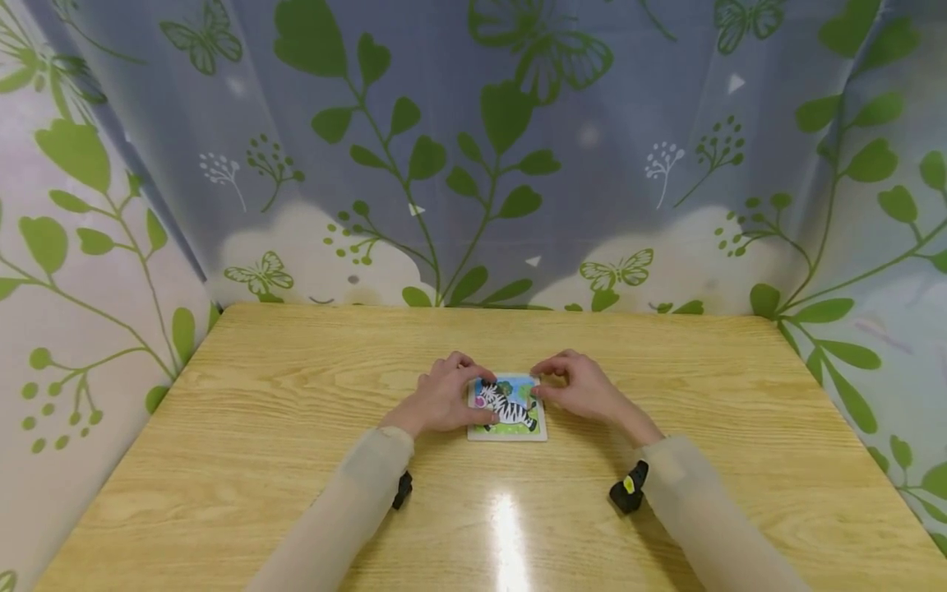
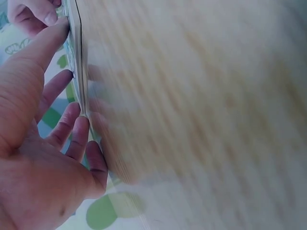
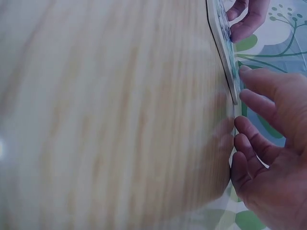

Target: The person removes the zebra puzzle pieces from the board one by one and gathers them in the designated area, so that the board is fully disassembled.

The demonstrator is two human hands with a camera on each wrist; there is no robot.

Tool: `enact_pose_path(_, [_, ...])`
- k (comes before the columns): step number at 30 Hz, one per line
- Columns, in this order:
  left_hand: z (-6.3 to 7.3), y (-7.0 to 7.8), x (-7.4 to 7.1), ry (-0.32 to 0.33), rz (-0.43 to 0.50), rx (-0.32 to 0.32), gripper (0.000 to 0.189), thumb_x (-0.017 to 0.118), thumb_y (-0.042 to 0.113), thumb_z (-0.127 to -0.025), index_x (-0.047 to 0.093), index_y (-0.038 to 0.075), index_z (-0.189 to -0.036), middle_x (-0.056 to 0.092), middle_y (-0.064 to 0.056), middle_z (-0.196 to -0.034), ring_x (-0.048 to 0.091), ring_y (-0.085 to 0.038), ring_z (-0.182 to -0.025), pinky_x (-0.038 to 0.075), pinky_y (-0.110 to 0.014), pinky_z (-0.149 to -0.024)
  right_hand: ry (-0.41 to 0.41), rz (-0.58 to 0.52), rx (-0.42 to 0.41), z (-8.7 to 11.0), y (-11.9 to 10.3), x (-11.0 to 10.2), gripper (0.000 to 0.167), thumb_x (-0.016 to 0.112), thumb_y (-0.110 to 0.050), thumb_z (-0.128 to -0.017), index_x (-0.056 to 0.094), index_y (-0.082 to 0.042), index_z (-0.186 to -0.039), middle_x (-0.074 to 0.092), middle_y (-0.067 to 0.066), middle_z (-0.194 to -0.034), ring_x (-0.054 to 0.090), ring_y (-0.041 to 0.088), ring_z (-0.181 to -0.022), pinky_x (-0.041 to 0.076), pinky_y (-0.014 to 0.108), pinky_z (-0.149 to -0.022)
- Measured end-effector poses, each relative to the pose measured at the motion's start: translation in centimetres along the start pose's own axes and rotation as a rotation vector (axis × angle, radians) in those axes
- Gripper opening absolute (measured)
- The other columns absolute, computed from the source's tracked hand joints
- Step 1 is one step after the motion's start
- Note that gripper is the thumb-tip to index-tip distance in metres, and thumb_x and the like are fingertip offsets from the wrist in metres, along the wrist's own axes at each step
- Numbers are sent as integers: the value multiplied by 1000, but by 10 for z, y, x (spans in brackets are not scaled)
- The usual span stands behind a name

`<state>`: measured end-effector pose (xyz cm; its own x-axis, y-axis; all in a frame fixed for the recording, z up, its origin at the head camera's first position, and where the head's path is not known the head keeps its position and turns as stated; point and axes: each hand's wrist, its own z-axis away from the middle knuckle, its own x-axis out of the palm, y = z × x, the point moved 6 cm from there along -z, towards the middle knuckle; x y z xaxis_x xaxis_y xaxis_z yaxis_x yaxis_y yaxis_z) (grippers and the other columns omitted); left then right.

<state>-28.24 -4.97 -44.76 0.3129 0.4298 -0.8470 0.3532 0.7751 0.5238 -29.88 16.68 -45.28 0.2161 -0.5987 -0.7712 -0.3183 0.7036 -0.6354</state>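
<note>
Blue-grey fabric printed with green leaves and butterflies (image 1: 451, 49) hangs well beyond a thin, squarish, pale-rimmed board with a black-and-white zebra picture (image 1: 510, 431), which lies on a yellow wood-grain table (image 1: 222, 460). At the board's left side, the person's bare left hand (image 1: 447, 399) is unclenched, fingers spread, its thumb reaching across the board's left part and its index fingertip near the far edge. At the board's far-right corner, the bare right hand (image 1: 584, 390) is relaxed, thumb and index parted, seemingly grasping nothing; whether its fingertips touch the edge is hard to tell. Done well, this handling probably calls for light, flat steadying from the left thumb, with the right fingertips working evenly along the board's edge, so no corner tips up or slides
</note>
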Motion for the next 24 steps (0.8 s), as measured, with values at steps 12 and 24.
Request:
enact_pose_path(12, [-2, -1, 0, 1, 5, -8, 57, 80, 54, -84, 64, 31, -134, 47, -7, -142, 44, -33, -127, 38, -55, -99, -1, -10, 33, -4, -2, 2, 23, 77, -26, -92, 76, -13, -110, 64, 14, -119, 57, 29, -106, 46, 48, -93])
enact_pose_path(24, [-4, 1, 2, -25, -23, -17, 55, 78, 54, -86, 62, 36, -136, 45, -6, -141, 43, -31, -123, 38, -51, -94, -13, -31, 94, -8, -2, 4, 19, 77, -25, -91, 73, -10, -102, 61, 13, -113, 55, 30, -108, 44, 50, -99])
